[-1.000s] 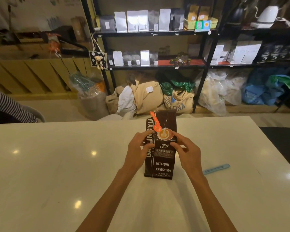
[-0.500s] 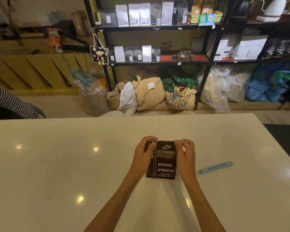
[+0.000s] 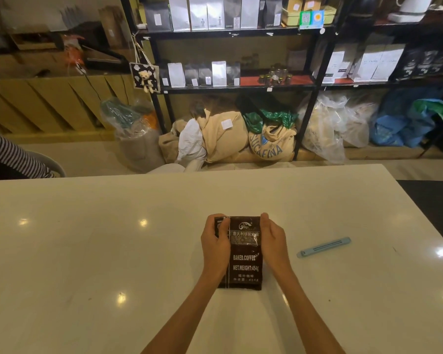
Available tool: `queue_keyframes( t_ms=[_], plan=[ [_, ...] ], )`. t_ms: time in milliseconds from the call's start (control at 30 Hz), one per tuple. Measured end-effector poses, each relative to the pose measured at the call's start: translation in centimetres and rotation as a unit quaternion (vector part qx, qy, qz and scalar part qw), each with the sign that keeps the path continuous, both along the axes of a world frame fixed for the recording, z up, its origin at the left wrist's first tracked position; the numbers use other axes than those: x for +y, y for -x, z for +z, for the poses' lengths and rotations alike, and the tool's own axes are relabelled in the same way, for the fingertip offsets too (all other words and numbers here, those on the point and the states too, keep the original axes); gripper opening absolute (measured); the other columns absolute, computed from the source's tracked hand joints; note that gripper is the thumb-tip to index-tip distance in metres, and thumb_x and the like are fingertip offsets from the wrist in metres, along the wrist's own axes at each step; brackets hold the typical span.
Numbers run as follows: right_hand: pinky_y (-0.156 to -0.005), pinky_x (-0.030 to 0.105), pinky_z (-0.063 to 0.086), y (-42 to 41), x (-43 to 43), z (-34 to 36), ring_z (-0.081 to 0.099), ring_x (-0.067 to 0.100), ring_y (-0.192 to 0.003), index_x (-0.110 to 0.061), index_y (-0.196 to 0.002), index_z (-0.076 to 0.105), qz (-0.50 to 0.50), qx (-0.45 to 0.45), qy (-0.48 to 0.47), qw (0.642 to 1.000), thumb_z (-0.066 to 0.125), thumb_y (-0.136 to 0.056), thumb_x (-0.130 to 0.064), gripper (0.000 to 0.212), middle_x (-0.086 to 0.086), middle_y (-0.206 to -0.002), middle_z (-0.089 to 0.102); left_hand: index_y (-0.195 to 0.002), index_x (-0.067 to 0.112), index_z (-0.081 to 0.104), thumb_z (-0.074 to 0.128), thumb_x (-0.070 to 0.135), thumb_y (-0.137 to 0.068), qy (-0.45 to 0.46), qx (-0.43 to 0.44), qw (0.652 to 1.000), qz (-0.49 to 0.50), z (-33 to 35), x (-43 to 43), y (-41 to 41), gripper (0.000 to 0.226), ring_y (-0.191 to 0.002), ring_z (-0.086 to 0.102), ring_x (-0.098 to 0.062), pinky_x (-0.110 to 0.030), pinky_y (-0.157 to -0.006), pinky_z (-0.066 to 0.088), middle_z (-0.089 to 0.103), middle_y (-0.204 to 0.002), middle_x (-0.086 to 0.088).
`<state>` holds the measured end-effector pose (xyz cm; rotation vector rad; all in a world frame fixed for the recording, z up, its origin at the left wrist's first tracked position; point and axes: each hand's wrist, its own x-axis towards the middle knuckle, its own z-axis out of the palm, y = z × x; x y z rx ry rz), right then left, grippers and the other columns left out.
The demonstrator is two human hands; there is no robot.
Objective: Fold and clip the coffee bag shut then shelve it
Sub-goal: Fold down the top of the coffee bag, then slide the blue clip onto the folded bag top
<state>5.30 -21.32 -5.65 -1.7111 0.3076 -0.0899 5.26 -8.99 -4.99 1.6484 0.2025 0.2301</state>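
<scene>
Both hands, left (image 3: 216,245) & right (image 3: 273,241), are clamping fingers on bag (image 3: 244,254) sides, pinning fold w/ clip (image 3: 324,247) nearby.

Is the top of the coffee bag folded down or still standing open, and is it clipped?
Folded down, not clipped. The dark brown coffee bag ends short between both hands; the pale blue clip lies apart on the white table.
</scene>
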Motion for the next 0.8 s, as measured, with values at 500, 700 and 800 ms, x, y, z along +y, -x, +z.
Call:
queue_keyframes(
  t_ms=[500,700,800],
  plan=[
    [-0.07,0.032,0.044,3.3,-19.3,-4.4,0.064,0.023,-0.081,-0.013,-0.108,0.068,0.084,-0.067,0.462,0.88,0.049,-0.092,-0.028,0.03,0.003,-0.093,0.066,-0.08,0.022,0.058,0.035,-0.009,-0.09,-0.091,-0.021,0.987,-0.131,-2.0,1.8,-0.8,0.04,-0.092,0.056,-0.002,-0.029,-0.082,0.049,0.052,-0.095,-0.004],
    [-0.057,0.024,0.045,3.5,-11.5,1.9,0.058,0.008,-0.069,-0.039,-0.123,0.055,0.183,-0.102,0.355,0.911,0.032,-0.099,-0.038,0.033,-0.015,-0.085,0.062,-0.106,0.012,0.065,0.038,0.024,-0.103,-0.053,0.04,0.976,-0.206,0.1,2.0,-0.4,0.03,-0.101,0.059,-0.009,-0.014,-0.079,0.052,0.054,-0.112,-0.006],
    [-0.06,0.021,0.047,2.9,-8.2,3.2,0.057,-0.001,-0.065,-0.035,-0.124,0.057,0.218,-0.133,0.408,0.877,0.027,-0.098,-0.041,0.041,-0.019,-0.09,0.065,-0.102,0.016,0.065,0.039,0.034,-0.101,-0.042,0.053,0.973,-0.22,0.6,1.9,-0.1,0.032,-0.102,0.061,-0.015,-0.026,-0.085,0.054,0.054,-0.11,-0.008]
  ],
)
